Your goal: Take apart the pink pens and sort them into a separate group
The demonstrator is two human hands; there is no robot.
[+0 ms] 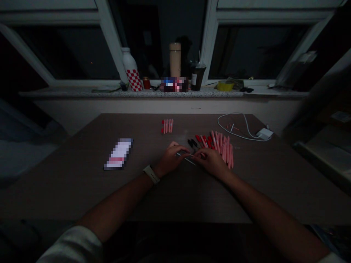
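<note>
My left hand [171, 159] and my right hand [210, 161] meet at the middle of a dark wooden table [82, 190]. Their fingertips pinch a thin, pale pen-like rod [187, 158], which slants across the gap between them. Just beyond my right hand lies a loose heap of pink sticks with red ends [222, 148]. Several black pen-like pieces [192, 144] sit at the heap's near-left end. A small, neat row of the same pink sticks [167, 126] lies farther back. A pale watch [151, 174] circles my left wrist.
A blurred flat rectangular object [118, 154] lies left on the table. A white charger [264, 133] and its cable [233, 126] sit back right, near small pink pieces [231, 127]. Beyond the table's far edge, a windowsill [164, 92] holds a checkered bottle [132, 69], a flask [174, 60] and tape [225, 86].
</note>
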